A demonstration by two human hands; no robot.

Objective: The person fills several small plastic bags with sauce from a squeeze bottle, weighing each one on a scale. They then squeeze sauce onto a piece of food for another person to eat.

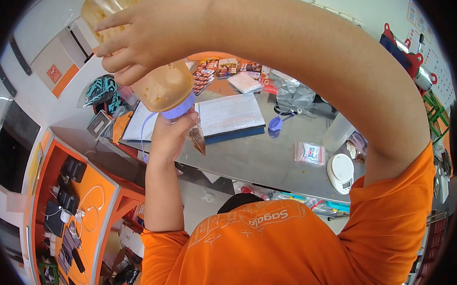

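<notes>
A large translucent bottle (165, 86) with tan-brown residue inside is tipped upside down, its purple collar (178, 108) pointing down. My right hand (140, 44) reaches across from the right and lies over the bottle's body, fingers wrapped on it. Just below the collar, my left hand (173, 134) is closed round the top of a small clear cone-shaped bag (197, 140), which has brown contents at its tip. The palm side of my left hand is hidden. A thin purple strap (142, 136) hangs beside the bottle.
The grey table (239, 160) bears an open book of printed sheets (232, 114), a purple scoop (275, 123), a small packet (309, 153), a white scale (340, 173), leaflets (203, 75) and plastic bags. An orange shelf (95, 189) with cables and devices stands at the left.
</notes>
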